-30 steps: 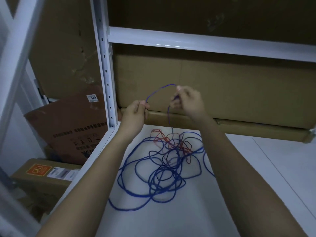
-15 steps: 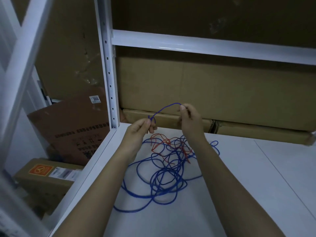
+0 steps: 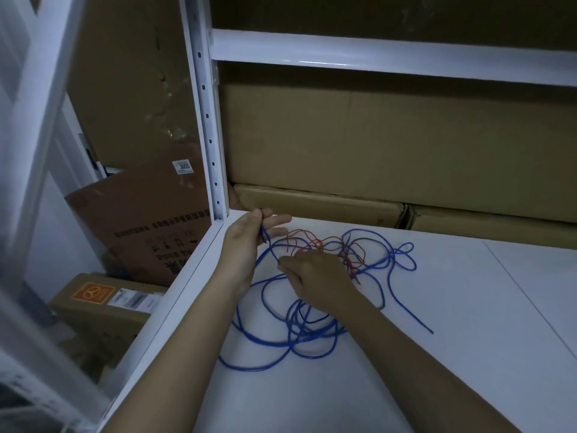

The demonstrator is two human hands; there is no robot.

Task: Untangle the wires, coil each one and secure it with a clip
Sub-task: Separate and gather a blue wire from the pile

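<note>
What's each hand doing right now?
Left hand: shut on the blue wire, pinched.
Right hand: down on the tangle, fingers curled; grip cannot be told.

Both hands lower now, right hand [image 3: 315,276] down on blue wire [image 3: 274,342].

- Shelf board [image 3: 406,354]: smooth, matt white.
- Upright post [image 3: 207,120] at its far-left corner: glossy white painted metal, perforated.
- Boxes [image 3: 374,145] behind the shelf board: matt brown cardboard.
- Blue wire [image 3: 402,264]: smooth sheath.
</note>
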